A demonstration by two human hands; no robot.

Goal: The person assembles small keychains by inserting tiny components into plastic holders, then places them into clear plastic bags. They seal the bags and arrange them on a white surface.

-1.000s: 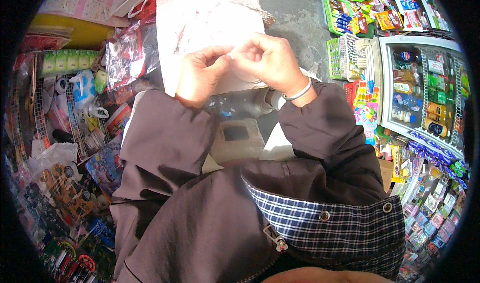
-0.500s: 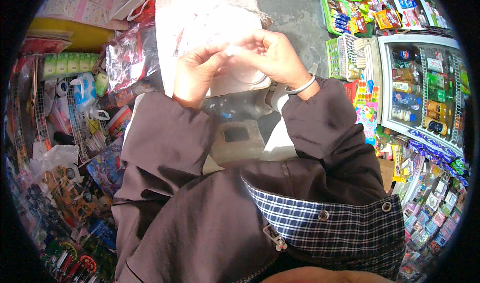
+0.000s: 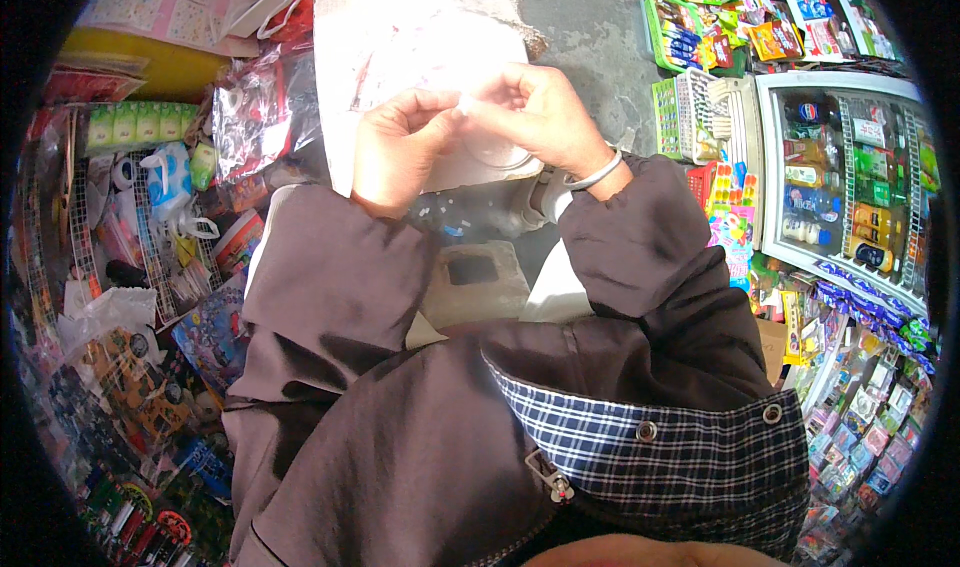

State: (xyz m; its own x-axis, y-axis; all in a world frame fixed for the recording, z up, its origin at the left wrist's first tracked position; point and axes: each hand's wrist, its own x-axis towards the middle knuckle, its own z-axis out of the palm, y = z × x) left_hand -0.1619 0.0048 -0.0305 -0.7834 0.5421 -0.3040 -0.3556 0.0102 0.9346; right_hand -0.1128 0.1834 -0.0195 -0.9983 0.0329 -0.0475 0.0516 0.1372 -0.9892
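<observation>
Over a sunlit white board (image 3: 345, 117), my left hand (image 3: 400, 149) and my right hand (image 3: 548, 119) meet fingertip to fingertip. Both are closed in a pinch around a small white piece (image 3: 464, 106); glare washes it out, so its kind does not show. A bangle circles my right wrist. Below the right palm, partly hidden by it, a round white shape with a raised rim (image 3: 497, 151) rests on the board. White scraps (image 3: 435, 212) and a small blue bit (image 3: 453, 232) lie on the ground beneath.
Packed goods hang and lie on the left, including plastic bags (image 3: 262, 117) and a green row of packets (image 3: 140, 125). On the right stand a glass-door drinks fridge (image 3: 770, 167), plastic baskets (image 3: 690, 117) and snack packets (image 3: 775, 39). A pale stool-like block with a square hole (image 3: 475, 302) is below.
My hands have shifted very slightly, with the left fingertips a little farther right and closer to the right ones. The pinch between them stays.
</observation>
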